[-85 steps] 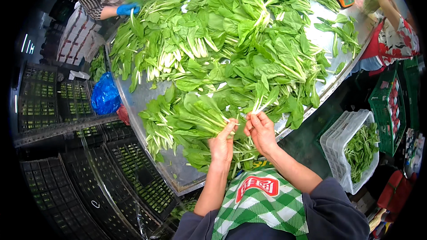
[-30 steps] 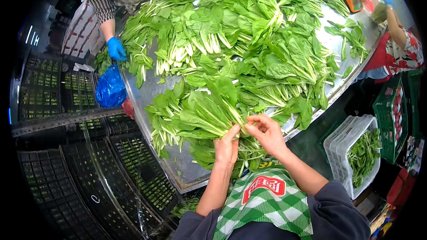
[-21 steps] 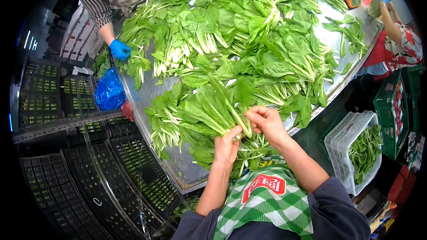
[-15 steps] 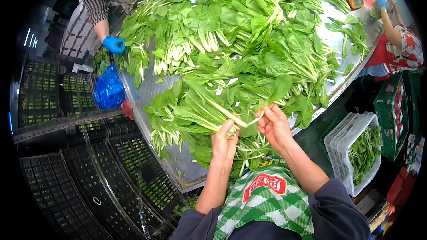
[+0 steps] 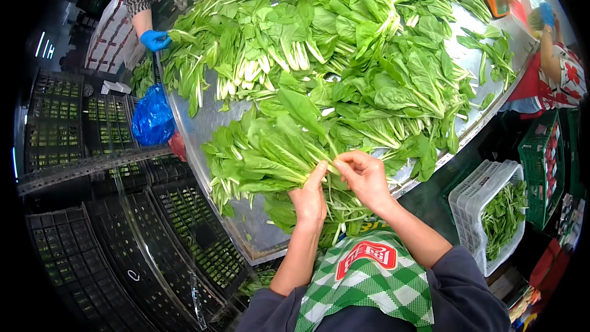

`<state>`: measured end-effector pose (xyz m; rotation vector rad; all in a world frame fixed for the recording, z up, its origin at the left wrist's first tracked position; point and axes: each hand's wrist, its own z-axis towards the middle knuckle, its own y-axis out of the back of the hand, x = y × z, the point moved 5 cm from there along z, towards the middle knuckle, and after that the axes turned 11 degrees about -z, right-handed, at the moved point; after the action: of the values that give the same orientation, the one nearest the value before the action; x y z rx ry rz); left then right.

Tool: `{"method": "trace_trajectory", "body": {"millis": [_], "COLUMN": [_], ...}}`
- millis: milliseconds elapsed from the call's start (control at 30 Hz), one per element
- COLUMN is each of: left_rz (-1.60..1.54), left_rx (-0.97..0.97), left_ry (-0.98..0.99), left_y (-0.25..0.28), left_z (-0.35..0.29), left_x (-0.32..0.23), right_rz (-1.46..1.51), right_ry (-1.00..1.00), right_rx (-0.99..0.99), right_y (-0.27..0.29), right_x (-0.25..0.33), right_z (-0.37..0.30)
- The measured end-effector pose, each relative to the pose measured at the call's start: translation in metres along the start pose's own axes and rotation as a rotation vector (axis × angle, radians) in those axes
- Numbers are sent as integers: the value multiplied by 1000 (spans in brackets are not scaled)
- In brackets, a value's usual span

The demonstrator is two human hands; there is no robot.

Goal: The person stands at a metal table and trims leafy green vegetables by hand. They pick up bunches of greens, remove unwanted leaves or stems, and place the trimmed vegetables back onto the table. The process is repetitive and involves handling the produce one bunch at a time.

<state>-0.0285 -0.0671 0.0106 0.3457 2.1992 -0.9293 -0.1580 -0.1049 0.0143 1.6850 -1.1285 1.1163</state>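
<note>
- The bunch of leafy greens [image 5: 276,154] is held in the head view above the near part of the metal table [image 5: 252,227]; its long axis slants, leaves toward the table's far left, stem ends back toward its near edge.
- The single stalk [image 5: 309,117] beside it stands steeper, its leaf tip also toward the table's far left, its stem running down to the near side.
- I see the left hand [image 5: 310,198] clamped around the bunch's stems, and the right hand [image 5: 367,181] just beside it, thumb and fingertips pinched on the stalk's lower stem.
- The bunch looks fresh: broad, bright green, soft-edged leaves fanning out from pale, slender stems.
- The stalk has one long, smooth oval leaf.
- A heap of greens [image 5: 393,86], crinkled and layered, covers much of the table's smooth grey metal.
- A white crate [image 5: 468,203] of latticed plastic stands off the table's right edge; a crumpled, glossy blue bag [image 5: 152,115] hangs by its left edge.
</note>
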Motion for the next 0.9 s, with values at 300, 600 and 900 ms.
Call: {"method": "trace_trajectory", "body": {"millis": [300,600,900], "left_rz": [-163,126,-237], "left_rx": [-188,78,131], "left_ry": [-62,-110,489], "left_y": [9,-3,19], "left_z": [6,-6,14], "left_x": [-4,7,21], "right_rz": [334,-410,560], "right_ry": [-236,225,-337], "right_rx": [-194,51,425], "right_y": [16,2,4], "right_x": [-38,8,-19], "right_z": [-3,-6,-14]}}
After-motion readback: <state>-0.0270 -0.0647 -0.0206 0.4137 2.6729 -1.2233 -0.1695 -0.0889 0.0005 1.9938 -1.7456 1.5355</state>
